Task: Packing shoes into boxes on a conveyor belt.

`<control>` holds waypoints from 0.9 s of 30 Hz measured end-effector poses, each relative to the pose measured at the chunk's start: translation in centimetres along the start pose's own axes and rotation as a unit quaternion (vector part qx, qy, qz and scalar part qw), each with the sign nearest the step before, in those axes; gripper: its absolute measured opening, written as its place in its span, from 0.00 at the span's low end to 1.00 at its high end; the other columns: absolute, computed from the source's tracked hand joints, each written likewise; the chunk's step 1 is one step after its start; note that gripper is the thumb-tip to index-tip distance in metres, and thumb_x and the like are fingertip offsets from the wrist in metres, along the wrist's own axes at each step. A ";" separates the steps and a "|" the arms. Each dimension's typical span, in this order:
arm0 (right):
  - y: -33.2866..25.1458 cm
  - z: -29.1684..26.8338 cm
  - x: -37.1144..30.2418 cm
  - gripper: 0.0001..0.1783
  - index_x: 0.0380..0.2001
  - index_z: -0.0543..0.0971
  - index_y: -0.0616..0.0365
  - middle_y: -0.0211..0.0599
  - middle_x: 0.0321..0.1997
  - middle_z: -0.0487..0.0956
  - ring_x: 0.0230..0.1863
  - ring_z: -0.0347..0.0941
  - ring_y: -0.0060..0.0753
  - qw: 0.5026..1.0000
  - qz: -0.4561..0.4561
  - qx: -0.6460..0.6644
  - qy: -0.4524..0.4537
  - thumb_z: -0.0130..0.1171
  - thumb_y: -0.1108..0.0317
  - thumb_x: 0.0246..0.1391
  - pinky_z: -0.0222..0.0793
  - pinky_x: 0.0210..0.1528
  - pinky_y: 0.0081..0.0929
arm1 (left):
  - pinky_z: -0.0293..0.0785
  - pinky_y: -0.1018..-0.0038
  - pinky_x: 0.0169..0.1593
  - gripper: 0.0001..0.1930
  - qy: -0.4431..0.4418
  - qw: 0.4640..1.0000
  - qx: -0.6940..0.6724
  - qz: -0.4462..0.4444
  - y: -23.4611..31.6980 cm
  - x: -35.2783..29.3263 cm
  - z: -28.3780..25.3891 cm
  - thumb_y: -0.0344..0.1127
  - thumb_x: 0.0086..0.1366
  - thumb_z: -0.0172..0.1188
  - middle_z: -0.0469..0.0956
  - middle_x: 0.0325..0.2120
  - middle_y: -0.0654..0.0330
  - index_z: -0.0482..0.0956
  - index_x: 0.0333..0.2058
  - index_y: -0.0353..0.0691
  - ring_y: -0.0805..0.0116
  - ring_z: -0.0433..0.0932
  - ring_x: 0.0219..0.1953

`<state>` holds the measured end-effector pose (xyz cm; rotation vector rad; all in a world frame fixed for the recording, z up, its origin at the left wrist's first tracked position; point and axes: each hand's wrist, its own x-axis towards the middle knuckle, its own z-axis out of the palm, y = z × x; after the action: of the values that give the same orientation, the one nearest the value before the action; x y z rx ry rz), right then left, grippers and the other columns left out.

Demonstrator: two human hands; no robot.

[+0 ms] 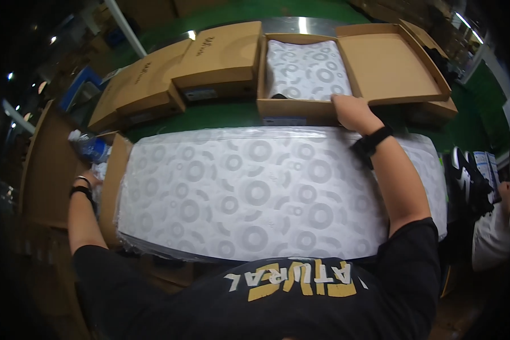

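My right hand (355, 112) is closed at the front right corner of an open brown cardboard box (306, 107), its thumb and fingers on the edge. Inside that box lies white tissue paper (307, 65) printed with grey rings, with a small dark thing showing at its lower left corner. My left hand (89, 180) reaches down into another open cardboard box (114, 170) at the far left, beside crumpled white material. Its fingers are mostly hidden there. Between my arms spreads a broad stack of ring-printed white paper (255, 192) with clear plastic around its edges.
Closed brown boxes (218, 59) stand in a row at the back left. The opened lid (394, 62) leans out to the right. A plastic bottle with blue (93, 148) sits by the left box. Dark shoes (470, 181) and another person's arm (496, 226) are at the right.
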<state>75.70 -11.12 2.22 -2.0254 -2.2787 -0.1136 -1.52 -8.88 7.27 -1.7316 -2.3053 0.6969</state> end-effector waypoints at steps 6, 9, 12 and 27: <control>-1.8 -2.5 -1.9 0.23 0.43 0.69 0.60 0.47 0.40 0.74 0.45 0.68 0.48 0.994 0.024 0.060 -0.085 0.58 0.66 0.41 0.60 0.47 0.43 | 0.69 0.63 0.44 0.16 -0.074 0.997 0.000 0.002 3.7 -2.6 1.7 0.38 0.49 0.57 0.75 0.36 0.49 0.76 0.37 0.39 0.52 0.74 0.40; -1.9 -2.2 -2.0 0.26 0.44 0.69 0.60 0.47 0.42 0.73 0.47 0.67 0.47 0.995 0.015 0.077 -0.064 0.60 0.63 0.40 0.58 0.50 0.41 | 0.69 0.62 0.44 0.15 0.011 0.996 -0.046 -0.080 3.9 -3.9 1.7 0.37 0.51 0.55 0.74 0.37 0.48 0.76 0.38 0.39 0.51 0.73 0.41; -1.2 -1.9 -2.3 0.27 0.45 0.68 0.61 0.47 0.44 0.72 0.48 0.66 0.47 0.994 0.024 0.083 -0.067 0.61 0.63 0.40 0.57 0.51 0.41 | 0.69 0.62 0.44 0.13 0.093 0.984 -0.087 -0.128 8.8 -5.8 -1.3 0.35 0.53 0.52 0.74 0.37 0.48 0.76 0.37 0.39 0.50 0.72 0.41; 0.5 -6.3 -5.0 0.17 0.20 0.76 0.67 0.50 0.18 0.73 0.20 0.69 0.43 0.983 -0.010 0.136 -0.125 0.59 0.60 0.41 0.64 0.26 0.32 | 0.71 0.78 0.37 0.24 0.012 0.696 -0.626 0.350 36.5 -10.7 -24.9 0.35 0.57 0.54 0.71 0.40 0.56 0.62 0.53 0.41 0.71 0.73 0.35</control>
<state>76.87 -16.77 7.89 -1.9678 -2.2993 0.4512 43.36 -4.65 13.60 -3.0987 -2.0300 -1.2594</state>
